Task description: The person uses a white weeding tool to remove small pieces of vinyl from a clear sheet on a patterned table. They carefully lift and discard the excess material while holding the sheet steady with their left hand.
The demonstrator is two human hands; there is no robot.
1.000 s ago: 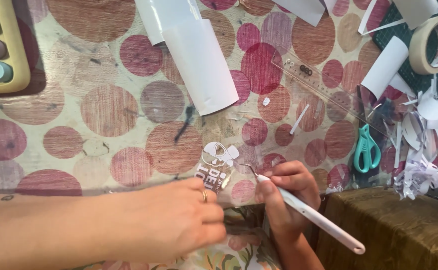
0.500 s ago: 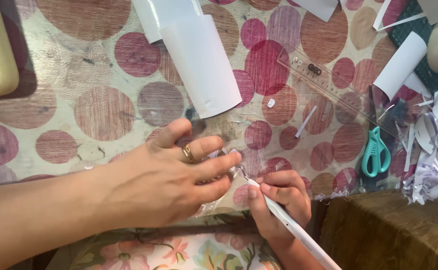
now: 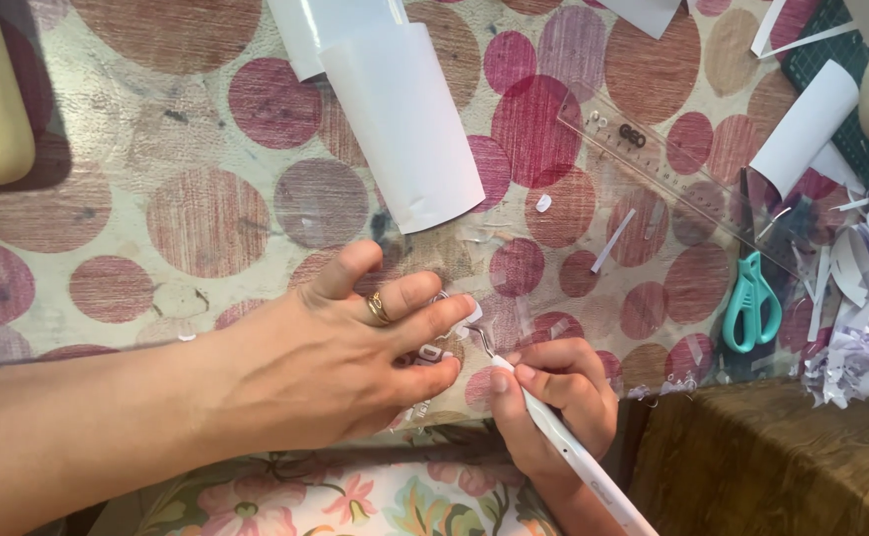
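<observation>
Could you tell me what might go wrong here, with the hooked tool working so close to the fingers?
The hooked tool in the right hand has its tip right beside the left hand's fingertips, so a slip could prick them. The small cutout pinned underneath might tear. The left hand hides most of it, so aiming is harder.

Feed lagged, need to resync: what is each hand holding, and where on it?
Right hand holds the white weeding tool near its hooked tip, pen-style. Left hand holds nothing; it presses flat on the small sticker piece.

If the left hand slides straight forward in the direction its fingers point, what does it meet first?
The left hand points rightward, toward the right hand. Its fingertips would probably first meet the hooked metal tip of the white pen-shaped tool, then that hand; depth is unclear.
</observation>
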